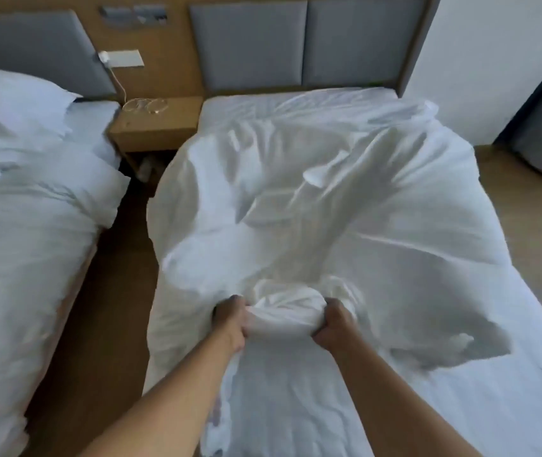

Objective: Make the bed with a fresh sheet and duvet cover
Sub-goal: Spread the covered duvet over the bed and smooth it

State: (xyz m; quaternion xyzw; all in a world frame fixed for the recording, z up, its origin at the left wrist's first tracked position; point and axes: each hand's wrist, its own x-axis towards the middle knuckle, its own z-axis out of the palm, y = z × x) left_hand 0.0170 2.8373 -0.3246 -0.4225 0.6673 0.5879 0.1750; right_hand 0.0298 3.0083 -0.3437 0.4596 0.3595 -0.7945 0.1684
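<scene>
Fingers (235, 301) of left hand (230, 319) and right hand (337, 323) tight round bunched duvet (329, 199), lengthwise seemingly toward headboard (305, 41).

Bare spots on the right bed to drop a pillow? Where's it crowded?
Free: sheet at the near right corner, between duvet and the bed's edge; a thin strip of sheet below the headboard. Crowded: middle and left, under the duvet bunched in the left hand and right hand.

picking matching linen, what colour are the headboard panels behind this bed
The headboard panels are plain grey; best seen in the head view.
</scene>
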